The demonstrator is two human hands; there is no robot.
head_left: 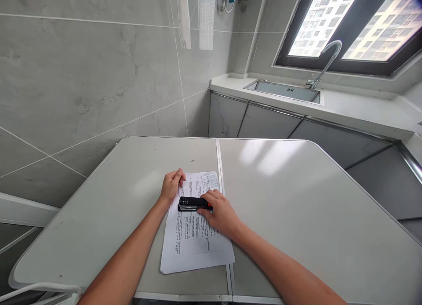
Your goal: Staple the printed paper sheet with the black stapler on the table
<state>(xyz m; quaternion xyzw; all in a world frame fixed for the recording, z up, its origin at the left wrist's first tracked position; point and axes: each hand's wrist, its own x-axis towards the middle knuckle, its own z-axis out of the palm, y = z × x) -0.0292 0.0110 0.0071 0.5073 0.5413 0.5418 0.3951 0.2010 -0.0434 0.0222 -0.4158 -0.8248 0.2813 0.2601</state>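
Printed sheets of paper (198, 248) lie on the folding table, their text running sideways. Across the upper middle of the sheets rests a black stapler (191, 202), its front end pointing left. My right hand (217, 210) is wrapped around the stapler's right end, where a bit of orange shows. At the upper left edge of the paper, my left hand (173, 185) has its fingers curled and pressed onto the sheets' margin, beside the stapler but apart from it. How many sheets there are I cannot tell.
The pale table (280, 199) has a seam down its middle. Tiny dark bits (193, 160) lie beyond the paper. Behind are a counter with a sink (283, 90), a faucet (326, 65) and a window. A white metal frame (49, 287) is at bottom left.
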